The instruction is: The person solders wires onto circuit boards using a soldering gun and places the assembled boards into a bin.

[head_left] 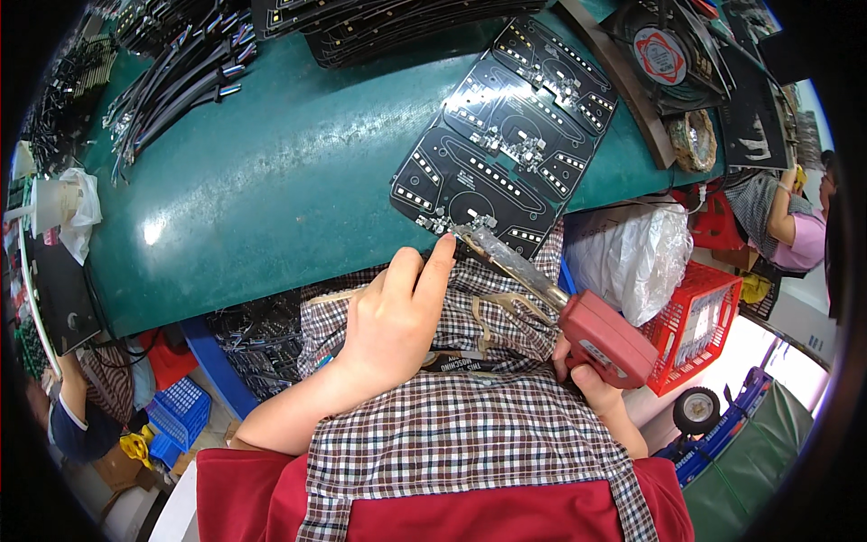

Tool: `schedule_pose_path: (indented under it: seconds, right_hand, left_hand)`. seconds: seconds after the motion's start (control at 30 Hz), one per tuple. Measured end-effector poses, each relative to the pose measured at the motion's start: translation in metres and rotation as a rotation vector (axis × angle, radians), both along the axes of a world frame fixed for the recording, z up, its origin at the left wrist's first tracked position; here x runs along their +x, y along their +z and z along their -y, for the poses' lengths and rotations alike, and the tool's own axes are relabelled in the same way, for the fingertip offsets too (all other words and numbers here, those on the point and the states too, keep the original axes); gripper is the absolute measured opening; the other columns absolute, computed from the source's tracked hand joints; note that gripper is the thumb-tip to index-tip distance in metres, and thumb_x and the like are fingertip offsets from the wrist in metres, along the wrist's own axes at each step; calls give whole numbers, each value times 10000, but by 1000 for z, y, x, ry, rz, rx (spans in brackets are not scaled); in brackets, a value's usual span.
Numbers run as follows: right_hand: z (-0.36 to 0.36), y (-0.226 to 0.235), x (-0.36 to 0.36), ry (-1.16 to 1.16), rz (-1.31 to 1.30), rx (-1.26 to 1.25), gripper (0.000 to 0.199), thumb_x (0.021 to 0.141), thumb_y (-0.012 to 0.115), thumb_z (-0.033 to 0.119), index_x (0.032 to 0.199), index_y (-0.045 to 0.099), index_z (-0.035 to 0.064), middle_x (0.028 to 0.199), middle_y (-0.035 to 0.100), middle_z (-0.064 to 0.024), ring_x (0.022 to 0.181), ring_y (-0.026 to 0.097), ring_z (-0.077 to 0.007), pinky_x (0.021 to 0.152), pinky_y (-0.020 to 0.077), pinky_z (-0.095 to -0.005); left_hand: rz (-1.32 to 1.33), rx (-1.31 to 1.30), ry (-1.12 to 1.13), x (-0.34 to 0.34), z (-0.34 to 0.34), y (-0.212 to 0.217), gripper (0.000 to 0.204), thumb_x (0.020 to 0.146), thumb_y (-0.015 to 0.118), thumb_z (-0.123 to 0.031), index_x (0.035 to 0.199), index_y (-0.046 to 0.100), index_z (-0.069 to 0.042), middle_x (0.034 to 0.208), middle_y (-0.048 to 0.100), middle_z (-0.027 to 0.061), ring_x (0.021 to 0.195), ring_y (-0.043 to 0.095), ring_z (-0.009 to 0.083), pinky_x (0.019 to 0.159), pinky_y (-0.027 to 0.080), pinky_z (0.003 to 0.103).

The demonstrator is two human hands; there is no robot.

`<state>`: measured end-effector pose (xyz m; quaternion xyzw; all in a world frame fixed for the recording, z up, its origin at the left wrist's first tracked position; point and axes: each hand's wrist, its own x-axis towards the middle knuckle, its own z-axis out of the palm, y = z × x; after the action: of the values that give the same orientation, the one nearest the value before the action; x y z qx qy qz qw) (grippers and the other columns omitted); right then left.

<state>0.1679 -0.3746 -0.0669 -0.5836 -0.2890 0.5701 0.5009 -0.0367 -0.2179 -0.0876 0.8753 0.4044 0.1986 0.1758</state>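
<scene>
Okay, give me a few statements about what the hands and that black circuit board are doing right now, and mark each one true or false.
1. The right hand holds a red soldering gun. True.
2. The gun's metal tip points at the near edge of the black circuit board. True.
3. The left hand rests flat in the middle of the green table. False: it is raised at the table's near edge, its forefinger stretched toward the board's near edge beside the tip.
4. The board lies on a red basket. False: it lies on the green table; the basket stands lower, at the right.
5. A checked apron covers the person's lap. True.
</scene>
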Motion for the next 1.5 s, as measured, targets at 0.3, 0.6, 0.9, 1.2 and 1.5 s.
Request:
schedule_pose_path:
  seconds: [0.3, 0.6, 0.9, 1.2, 1.5]
  right_hand:
    - [28, -27, 22, 259, 479, 6, 680, 726, 739, 174, 1278, 421, -61, 1027, 619, -123, 739, 613, -143, 696, 490, -241]
    - [4, -4, 8, 11, -54, 18, 742, 763, 728, 208, 1332, 337, -64, 1040, 611, -161, 677, 570, -117, 610, 472, -245]
    - [13, -19, 11, 112, 157, 37, 672, 748, 721, 154, 1284, 396, -90, 1040, 622, -135, 816, 628, -128, 714, 510, -241]
    - [7, -13, 16, 240, 637, 144, 603, 711, 743, 256, 1160, 531, -86, 1057, 620, -186, 904, 649, -268, 779, 513, -320]
    - [22, -18, 12, 104, 357, 45, 677, 739, 731, 291, 1215, 462, -108, 956, 652, -139, 818, 647, -203, 782, 493, -290]
  left_hand:
    - [-115, 63, -52, 2, 1, 7, 523, 637, 556, -2, 1159, 544, 15, 769, 422, 67, 532, 518, 143, 435, 459, 250]
    - [-145, 77, 37, 8, 5, 12, 291, 774, 660, -66, 1063, 630, -67, 665, 431, 30, 462, 487, 146, 417, 414, 280]
    - [-33, 89, 29, 9, 4, 4, 311, 744, 688, -46, 1048, 624, -36, 678, 457, 43, 516, 509, 165, 457, 420, 282]
    - [110, -17, 61, 12, 3, 4, 279, 749, 676, -28, 1023, 622, -20, 692, 468, 54, 534, 508, 187, 481, 423, 292]
    - [-103, 166, -20, 11, 4, 9, 300, 721, 677, -17, 1018, 637, -22, 656, 421, 34, 511, 497, 143, 425, 390, 275]
